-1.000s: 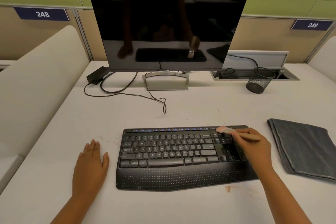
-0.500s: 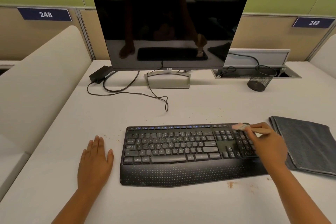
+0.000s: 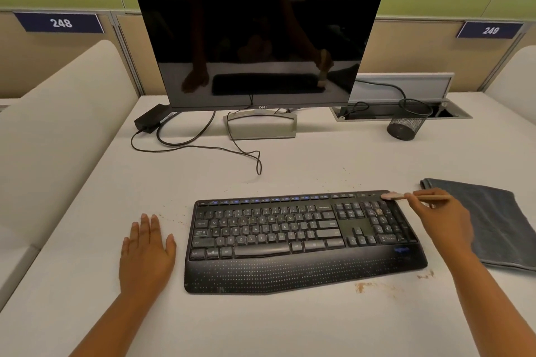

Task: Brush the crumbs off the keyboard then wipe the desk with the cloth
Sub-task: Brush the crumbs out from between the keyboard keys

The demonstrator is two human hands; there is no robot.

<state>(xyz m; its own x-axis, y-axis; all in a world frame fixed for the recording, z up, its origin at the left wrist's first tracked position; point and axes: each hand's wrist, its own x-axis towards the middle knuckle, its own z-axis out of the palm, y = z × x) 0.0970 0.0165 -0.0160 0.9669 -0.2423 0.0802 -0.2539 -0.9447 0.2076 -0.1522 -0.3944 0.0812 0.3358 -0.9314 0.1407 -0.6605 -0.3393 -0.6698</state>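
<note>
A black keyboard (image 3: pixel 290 238) lies on the white desk (image 3: pixel 290 324) in front of me. My right hand (image 3: pixel 443 220) pinches a small wooden-handled brush (image 3: pixel 432 197), and its bristles sit at the keyboard's far right corner. Brown crumbs (image 3: pixel 378 211) lie on the number pad, and more crumbs (image 3: pixel 365 286) are scattered on the desk in front of the keyboard's right end. A folded dark grey cloth (image 3: pixel 493 220) lies flat just right of the keyboard. My left hand (image 3: pixel 146 255) rests flat on the desk to the keyboard's left, fingers straight.
A dark monitor (image 3: pixel 258 40) on a silver stand is behind the keyboard, with cables (image 3: pixel 203 148) and a black power adapter (image 3: pixel 149 122) to its left. A black mesh cup (image 3: pixel 407 122) stands at the back right by a cable hatch. Cushioned dividers flank the desk.
My right hand has swept the brush rightward across the number pad to the keyboard's far right corner. The left hand has stayed flat on the desk.
</note>
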